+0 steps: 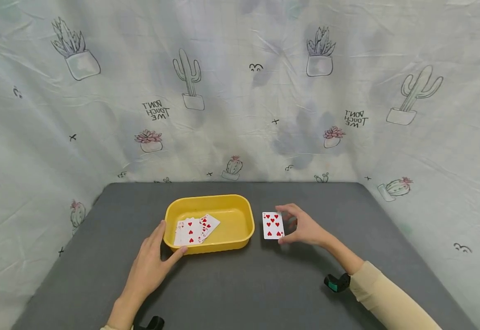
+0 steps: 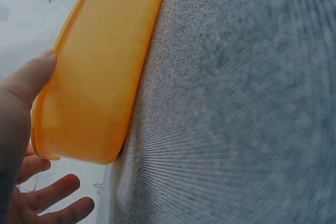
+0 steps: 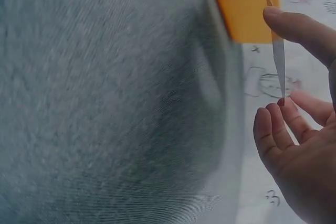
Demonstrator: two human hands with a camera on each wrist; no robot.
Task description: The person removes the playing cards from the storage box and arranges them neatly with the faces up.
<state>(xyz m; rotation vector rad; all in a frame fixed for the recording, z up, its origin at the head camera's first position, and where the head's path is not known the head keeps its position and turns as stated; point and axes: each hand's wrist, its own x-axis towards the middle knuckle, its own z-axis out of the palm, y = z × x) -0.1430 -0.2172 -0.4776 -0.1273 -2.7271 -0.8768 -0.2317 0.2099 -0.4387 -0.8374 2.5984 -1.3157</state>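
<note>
- The right hand (image 1: 306,228), right of centre in the head view, holds a single playing card (image 1: 273,225) by its edges, thumb on the near edge and fingers (image 3: 296,27) curled over the far edge.
- The card shows red hearts face up; it looks like a nine, though the corner mark is too small to read surely.
- In the right wrist view the card (image 3: 278,56) appears edge-on at the upper right of the frame, pinched between a fingertip above and the other fingers below, and seems lifted off the grey tabletop (image 1: 240,284).
- The card sits just beside the right end of the yellow tray (image 1: 240,204), apart from it.
- The left hand (image 1: 151,266), lower left of centre in the head view, rests against the tray's near left corner with straight, spread fingers; the thumb lies along the left wall and the forefinger touches the front wall.
- In the left wrist view the thumb (image 2: 31,74) presses the tray's orange-yellow side (image 2: 100,77) at the left of the frame.
- Inside the tray, a fanned spread of heart cards (image 1: 194,229) lies face up on the left part of its floor.
- A cactus-print cloth (image 1: 240,91) hangs behind and around the tabletop.
</note>
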